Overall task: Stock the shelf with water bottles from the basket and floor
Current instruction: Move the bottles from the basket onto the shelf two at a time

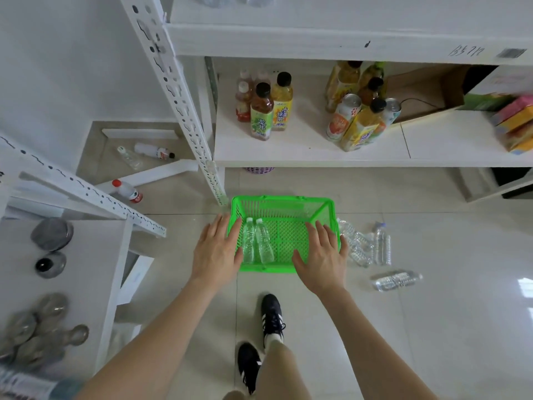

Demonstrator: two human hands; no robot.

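Observation:
A green plastic basket [284, 203] stands on the tiled floor below the white shelf [302, 153]. Two clear water bottles [257, 241] lie side by side in its left half. My left hand [216, 249] hovers flat over the basket's left rim, fingers spread, holding nothing. Over the right side my right hand [323, 255] is spread the same way and empty. Several more clear water bottles [366, 243] lie on the floor right of the basket. One further bottle [396, 280] lies nearer to me.
Tea bottles [266, 108] and cans [344, 116] stand on the lower shelf, with a cardboard box [427, 90] behind. A second white rack [72, 269] holds dark jars at left. Loose bottles [128, 190] lie behind the upright post. My feet [271, 319] stand below the basket.

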